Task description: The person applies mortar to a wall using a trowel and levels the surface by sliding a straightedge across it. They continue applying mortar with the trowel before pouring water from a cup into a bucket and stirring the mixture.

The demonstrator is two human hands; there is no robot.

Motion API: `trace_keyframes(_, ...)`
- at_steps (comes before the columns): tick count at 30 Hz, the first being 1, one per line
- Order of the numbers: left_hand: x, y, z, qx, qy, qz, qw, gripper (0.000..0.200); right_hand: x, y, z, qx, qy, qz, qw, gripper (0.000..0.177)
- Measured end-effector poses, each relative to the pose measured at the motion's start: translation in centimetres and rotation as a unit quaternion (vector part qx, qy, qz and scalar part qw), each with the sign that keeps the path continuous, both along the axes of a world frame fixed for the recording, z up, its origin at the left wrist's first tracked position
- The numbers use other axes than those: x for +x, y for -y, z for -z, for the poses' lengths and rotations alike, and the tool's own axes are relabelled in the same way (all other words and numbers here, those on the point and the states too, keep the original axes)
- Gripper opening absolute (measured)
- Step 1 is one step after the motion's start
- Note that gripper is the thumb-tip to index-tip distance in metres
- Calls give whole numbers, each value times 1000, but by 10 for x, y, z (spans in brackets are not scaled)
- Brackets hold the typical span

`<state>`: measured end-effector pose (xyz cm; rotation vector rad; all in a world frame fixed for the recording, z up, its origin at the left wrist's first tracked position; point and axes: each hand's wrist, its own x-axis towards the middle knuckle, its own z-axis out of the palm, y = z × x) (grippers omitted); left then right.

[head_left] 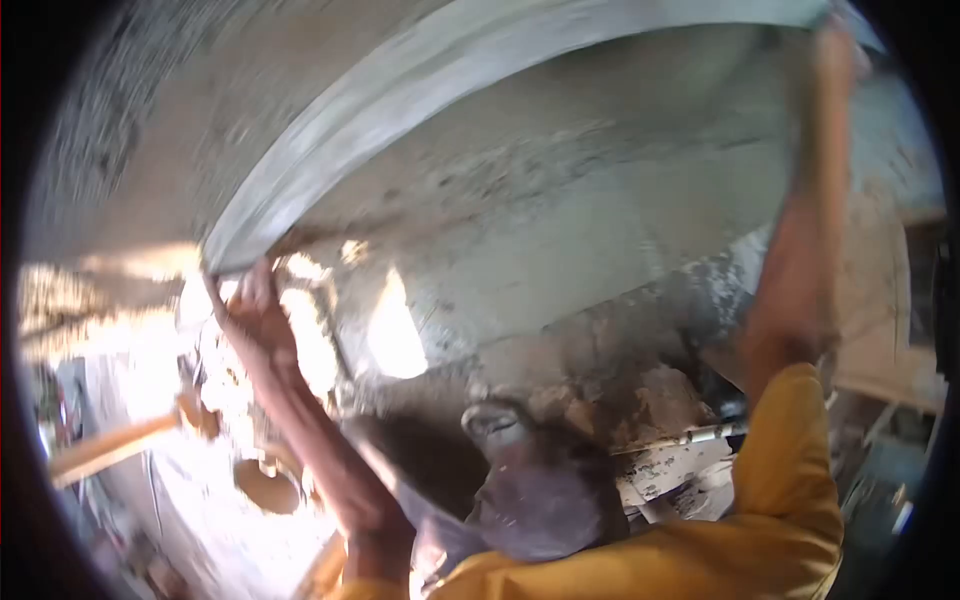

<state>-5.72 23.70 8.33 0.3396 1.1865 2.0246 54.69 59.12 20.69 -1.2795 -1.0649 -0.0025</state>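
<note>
A long pale-grey metal straightedge, curved by the wide lens, spans the top of the head view against a rough grey plastered surface. My left hand grips its lower left end, with the thumb and fingers on either side. At the far upper right, my right hand is closed about the other end. Motion blurs that hand and its forearm, so its separate fingers are hard to make out. Both arms are raised, and a yellow sleeve covers my right upper arm.
A wooden bar with a thicker end juts in at the left. Bright light comes through gaps near a pale triangular patch. Below are a dark grey rounded shape and broken, paint-flecked boards. Brown panels stand at right.
</note>
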Motion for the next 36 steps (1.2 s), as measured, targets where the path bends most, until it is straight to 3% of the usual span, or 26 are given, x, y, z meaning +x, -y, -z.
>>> trace_keyframes(2,-9,9,9,-15,-34,-40,998,91,15,-3,3,-10,13,-42,999,58)
trace_keyframes(3,39,-22,-20,-73,27,-151,985,87,25,-4,4,-13,12,-54,998,56)
trace_keyframes(5,31,-17,13,-51,42,-94,993,83,27,-14,11,-25,3,-90,996,54)
trace_keyframes(7,42,-23,29,-99,129,-120,979,76,32,-19,15,-36,-10,-106,994,51)
trace_keyframes(9,45,-22,74,-18,159,-47,986,71,30,-19,19,-49,-28,-120,991,49)
trace_keyframes(11,60,-30,98,-16,174,-85,981,64,21,-8,19,-59,-69,-135,987,49)
trace_keyframes(15,48,-23,73,-8,160,-27,987,79,29,-10,1,-88,-132,-179,971,53)
trace_keyframes(17,43,-24,34,-27,104,-104,989,59,53,-26,-12,-92,-113,-210,967,53)
trace_keyframes(18,40,-21,5,-12,60,-113,992,66,107,-61,-9,-82,-61,-245,964,52)
trace_keyframes(20,27,-16,-31,-28,10,-108,994,82,105,-62,-17,-47,15,-257,965,47)
trace_keyframes(21,26,-18,-35,-47,4,-131,990,79,100,-59,-22,-27,52,-261,963,46)
trace_keyframes(24,24,-16,-4,-43,33,-79,995,86,-62,35,-33,-53,-129,-97,985,47)
trace_keyframes(29,30,-16,77,-16,77,-37,996,86,-18,16,42,-81,-145,-93,982,53)
trace_keyframes(30,26,-18,64,-22,68,-50,996,86,-37,34,33,-100,-232,-132,959,54)
trace_keyframes(33,20,-12,-8,-12,-1,-83,997,82,-39,39,3,-34,-253,-229,939,53)
trace_keyframes(34,18,-12,-45,-4,-30,-106,994,77,-44,38,-17,-31,-242,-207,948,53)
trace_keyframes(36,9,-8,-98,37,-217,-120,968,68,-61,46,-50,-6,-239,-209,948,49)
